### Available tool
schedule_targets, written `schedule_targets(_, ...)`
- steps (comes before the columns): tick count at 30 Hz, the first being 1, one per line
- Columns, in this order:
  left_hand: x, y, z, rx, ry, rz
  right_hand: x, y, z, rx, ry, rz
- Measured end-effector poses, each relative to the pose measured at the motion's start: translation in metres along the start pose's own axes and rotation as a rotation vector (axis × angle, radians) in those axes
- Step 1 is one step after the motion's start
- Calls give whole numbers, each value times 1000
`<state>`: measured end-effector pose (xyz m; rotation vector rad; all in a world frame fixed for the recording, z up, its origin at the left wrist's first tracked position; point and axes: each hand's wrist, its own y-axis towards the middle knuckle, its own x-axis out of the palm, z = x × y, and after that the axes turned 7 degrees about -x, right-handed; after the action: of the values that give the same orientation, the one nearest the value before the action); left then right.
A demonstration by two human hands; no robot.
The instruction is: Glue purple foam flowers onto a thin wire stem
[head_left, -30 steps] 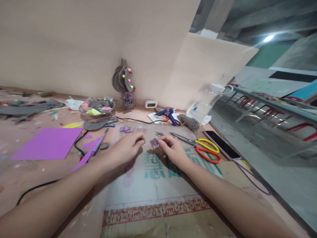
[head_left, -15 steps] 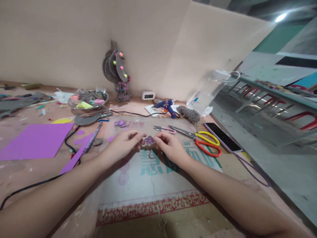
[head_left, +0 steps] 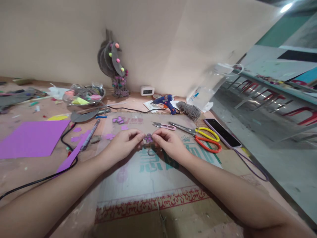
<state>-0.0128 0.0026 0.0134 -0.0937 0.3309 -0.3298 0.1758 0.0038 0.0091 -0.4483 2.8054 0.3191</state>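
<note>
A small purple flower piece [head_left: 148, 138] with dark edges is held between my two hands, above the printed board [head_left: 128, 185]. My left hand [head_left: 130, 140] pinches its left side with thumb and forefinger. On its right side, the fingers of my right hand [head_left: 164, 140] are closed in a pinch too. A thin curved strand [head_left: 151, 152] hangs just below the flower. Beyond my left hand lie dark-edged purple pieces [head_left: 118, 120] and plain purple cutouts [head_left: 109, 136].
Small snips [head_left: 163, 126], scissors [head_left: 208, 140] and a phone [head_left: 223, 133] lie to the right. Behind are a glue gun [head_left: 166, 103], yarn [head_left: 189, 110], a bottle [head_left: 205, 89] and a clock [head_left: 147, 91]. Left are a purple sheet [head_left: 32, 138], a pen [head_left: 90, 135] and a black cord [head_left: 37, 181].
My fingertips have come slightly closer together around the flower, my left hand now touching its left side. The whole view has shifted a little.
</note>
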Motion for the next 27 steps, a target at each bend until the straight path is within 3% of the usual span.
schedule_targets(5,2,1,0,-42,-26,12,0,-1,-1,-5,-26,52)
schedule_targets(10,1,0,0,-61,-49,2,0,-2,0,-40,-71,15)
schedule_targets(13,1,0,0,-84,-151,-37,0,-2,0,-93,-136,13)
schedule_targets(20,1,3,-1,-24,-187,4,-2,-7,-2,-255,-350,1)
schedule_targets(24,4,3,-5,-28,-237,35,-3,-6,-2,-180,-292,89)
schedule_targets(27,8,2,-10,-5,-200,23,-3,-2,-2,-107,-224,65)
